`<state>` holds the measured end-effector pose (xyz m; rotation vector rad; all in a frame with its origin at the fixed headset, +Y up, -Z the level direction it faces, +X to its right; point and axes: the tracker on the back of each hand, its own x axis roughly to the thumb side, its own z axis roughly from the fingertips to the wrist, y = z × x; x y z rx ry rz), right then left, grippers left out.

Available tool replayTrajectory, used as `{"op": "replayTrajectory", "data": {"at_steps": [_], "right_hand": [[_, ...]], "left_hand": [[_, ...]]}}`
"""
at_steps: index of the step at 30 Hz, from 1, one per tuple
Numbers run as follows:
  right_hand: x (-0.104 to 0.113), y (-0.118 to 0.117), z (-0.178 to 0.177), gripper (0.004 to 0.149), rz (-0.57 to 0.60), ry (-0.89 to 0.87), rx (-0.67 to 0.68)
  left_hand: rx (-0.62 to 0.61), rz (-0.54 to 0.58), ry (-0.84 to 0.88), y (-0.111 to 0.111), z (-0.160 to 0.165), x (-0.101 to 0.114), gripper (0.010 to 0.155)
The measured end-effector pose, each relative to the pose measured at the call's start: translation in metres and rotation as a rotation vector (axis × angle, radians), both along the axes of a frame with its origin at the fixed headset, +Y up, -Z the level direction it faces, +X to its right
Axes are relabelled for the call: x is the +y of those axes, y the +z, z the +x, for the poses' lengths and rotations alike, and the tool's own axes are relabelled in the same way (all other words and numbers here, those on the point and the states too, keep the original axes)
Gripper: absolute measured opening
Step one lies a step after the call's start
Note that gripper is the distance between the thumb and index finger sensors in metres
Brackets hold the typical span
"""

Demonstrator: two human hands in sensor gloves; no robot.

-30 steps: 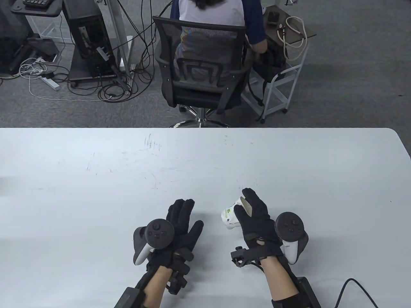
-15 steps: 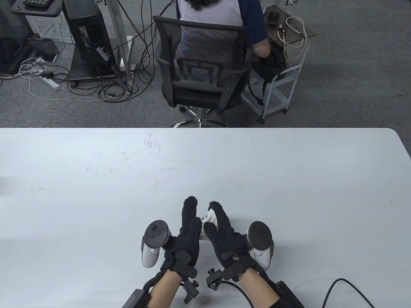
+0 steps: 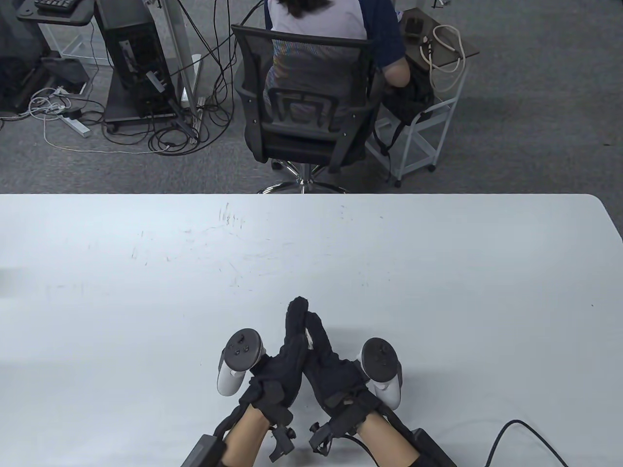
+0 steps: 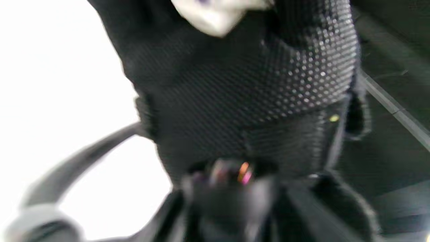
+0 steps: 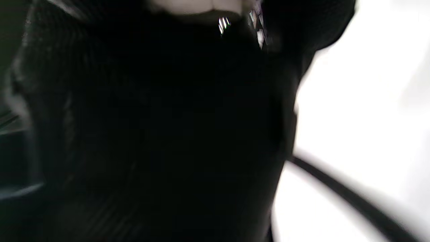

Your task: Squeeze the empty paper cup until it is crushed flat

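At about 6 o'clock on the white table (image 3: 146, 301), the left hand (image 3: 287, 355) and right hand (image 3: 331, 362) are pressed palm to palm, fingers pointing toward 12 o'clock. The paper cup (image 3: 308, 337) is clamped between them, only a thin white sliver showing in the seam. The left wrist view, blurred, shows a crumpled white piece of it at its 12 o'clock edge.

Hands (image 3: 311, 357) in matt black knit cloth, dotted palms; crumpled white paper cup (image 4: 218, 11); table (image 3: 146, 301) smooth, scuffed.
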<state>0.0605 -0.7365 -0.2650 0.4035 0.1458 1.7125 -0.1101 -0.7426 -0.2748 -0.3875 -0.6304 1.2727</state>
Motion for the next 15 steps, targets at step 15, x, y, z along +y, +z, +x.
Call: {"op": "replayTrajectory", "data": {"at_steps": [15], "right_hand": [[-0.018, -0.015, 0.004, 0.072, 0.315, 1.129, -0.02]], "left_hand": [[0.509, 0.286, -0.694, -0.01, -0.056, 0.0, 0.072]]}}
